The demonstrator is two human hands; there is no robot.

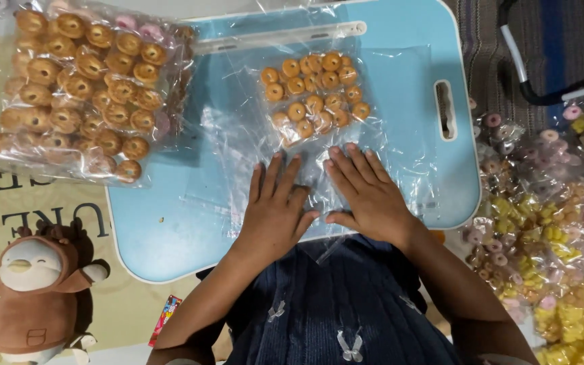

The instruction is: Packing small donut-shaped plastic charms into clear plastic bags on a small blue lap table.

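From the head camera, a clear bag of small ring biscuits lies on the blue tray, its long axis running away from the person. Left hand and right hand press flat, fingers spread, on its near empty end, gripping nothing; bare tray lies left

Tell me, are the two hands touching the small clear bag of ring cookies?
Touching. In the head view the left hand and right hand lie flat on the small clear bag, below its cookies.
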